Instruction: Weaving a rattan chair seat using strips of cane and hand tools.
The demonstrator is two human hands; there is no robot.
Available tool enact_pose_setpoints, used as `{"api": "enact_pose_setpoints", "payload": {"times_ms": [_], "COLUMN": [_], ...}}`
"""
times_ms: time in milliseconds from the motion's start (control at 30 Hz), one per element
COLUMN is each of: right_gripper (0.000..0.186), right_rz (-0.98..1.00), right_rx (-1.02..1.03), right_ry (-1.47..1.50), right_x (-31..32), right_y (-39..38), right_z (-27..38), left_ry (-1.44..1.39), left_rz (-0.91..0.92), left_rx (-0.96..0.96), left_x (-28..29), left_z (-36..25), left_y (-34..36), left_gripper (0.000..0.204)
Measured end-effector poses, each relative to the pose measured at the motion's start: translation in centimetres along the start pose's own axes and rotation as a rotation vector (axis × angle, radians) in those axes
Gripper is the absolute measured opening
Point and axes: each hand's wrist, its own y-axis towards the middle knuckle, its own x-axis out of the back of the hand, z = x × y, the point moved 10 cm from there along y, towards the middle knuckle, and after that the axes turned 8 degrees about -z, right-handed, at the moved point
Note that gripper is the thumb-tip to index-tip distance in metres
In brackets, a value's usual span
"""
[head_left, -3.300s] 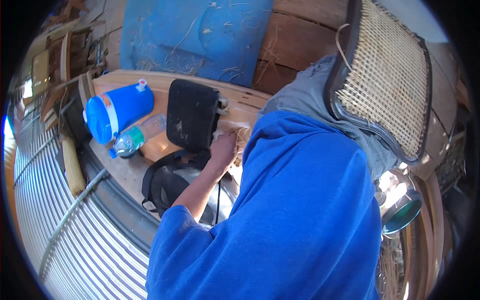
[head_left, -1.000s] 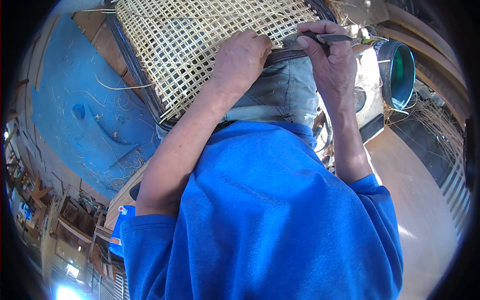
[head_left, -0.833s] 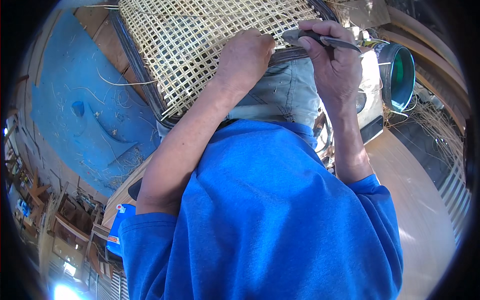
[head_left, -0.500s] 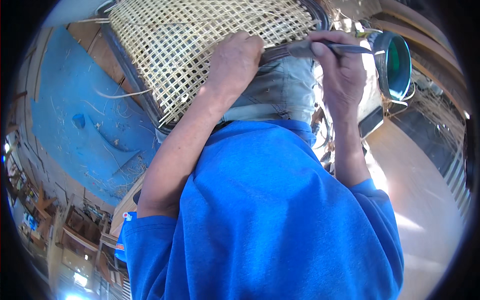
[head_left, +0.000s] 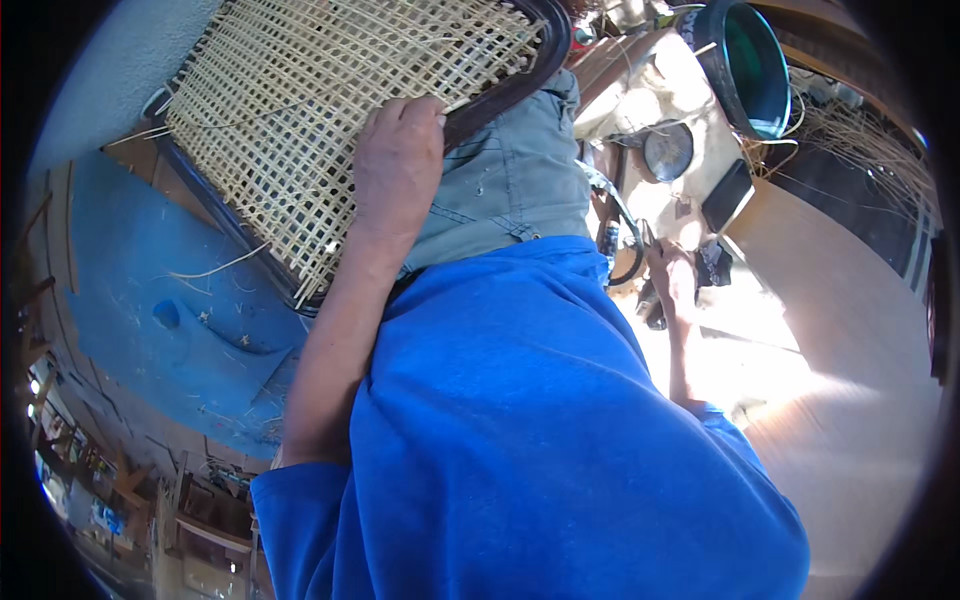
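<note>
A panel of pale woven cane [head_left: 300, 110] in a dark wooden frame [head_left: 508, 88] lies across my lap. My left hand [head_left: 400, 165] is closed over the near edge of the frame, its fingers curled on the weave, beside a short pale cane end. Away to the right, my right hand [head_left: 674, 268] is down among tools on a sunlit work surface [head_left: 655, 95]. Its fingers look closed around something small, which glare and the tools hide. Near it are a curved dark strap-like piece [head_left: 632, 240] and a dark phone-like slab [head_left: 728, 196].
A dark bucket [head_left: 715, 75] with a green inside stands at the upper right, near loose cane strands [head_left: 860, 140]. A round dark lid [head_left: 668, 150] lies on the work surface. Blue sheeting [head_left: 130, 260] with scraps covers the left side; a plywood board [head_left: 840, 330] lies right.
My right hand has left the frame and moved down and right to the tools; the dark-handled tool it held no longer shows in it. My left hand stays at the frame's edge.
</note>
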Motion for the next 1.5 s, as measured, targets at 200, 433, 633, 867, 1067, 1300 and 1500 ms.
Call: {"api": "enact_pose_setpoints", "payload": {"times_ms": [200,433,633,867,1067,1300,1500], "right_gripper": [0.030,0.034,0.017,0.017,0.017,0.026,0.025], "right_rz": [-0.098,0.093,0.251,-0.224,-0.283,0.202,0.828], "right_rx": [0.078,-0.005,-0.231,-0.314,-0.008,0.200,0.049], "right_ry": [0.191,0.198,0.242,1.093,1.044,0.940,0.853], "right_x": [0.0,-5.0,-1.8,5.1,10.8,15.6,3.8], "right_y": [5.8,7.3,3.3,1.4,3.6,3.0,-1.5], "right_z": [5.6,3.7,5.0,6.3,10.8,23.1,24.3], "left_ry": [-0.203,-0.402,-0.288,-0.144,-0.038,-0.023,-0.010], "left_rz": [-0.078,-0.078,-0.060,-0.071,-0.063,-0.038,-0.028], "left_rx": [0.178,0.420,0.322,0.157,0.031,0.012,-0.052], "left_x": [0.5,0.2,0.3,0.1,0.0,0.0,-0.2], "left_z": [1.3,3.3,2.6,1.2,-0.3,-0.3,-1.1], "left_y": [0.2,0.1,0.1,0.3,0.4,0.6,0.1], "left_gripper": [0.006,0.006,0.006,0.004,0.004,0.007,0.003]}}
